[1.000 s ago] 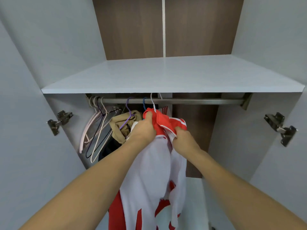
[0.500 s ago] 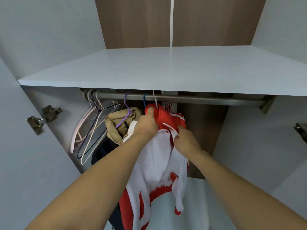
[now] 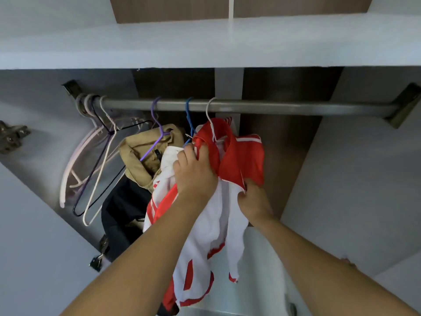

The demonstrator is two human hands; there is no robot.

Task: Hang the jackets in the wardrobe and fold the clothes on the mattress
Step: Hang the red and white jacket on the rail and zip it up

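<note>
**Red-and-white jacket on the rail, both hands at its collar**

From my remote seat I take the metal rail (image 3: 273, 107) as the landmark. The biggest thing in view is the pale shelf (image 3: 205, 42), directly above the rail and spanning the whole wardrobe.

Below the rail, near its middle, hangs the red-and-white jacket (image 3: 205, 236). Its white hanger (image 3: 208, 110) is hooked over the rail and the red collar sits just under it.

Left of that jacket, under the rail, a tan jacket (image 3: 139, 156) hangs on a purple hanger (image 3: 157, 124). A dark garment (image 3: 123, 208) hangs beneath it. Between the purple and white hooks, a blue hanger (image 3: 189, 117) is hooked on the rail.

At the rail's far left end a bunch of bare hangers (image 3: 91, 169) dangles against the side wall.

My left hand (image 3: 196, 176) is below the rail, fingers curled, gripping the jacket's collar on the left side. My right hand (image 3: 252, 201) sits lower and to the right, pinching the front edge of the same jacket where red meets white.
</note>
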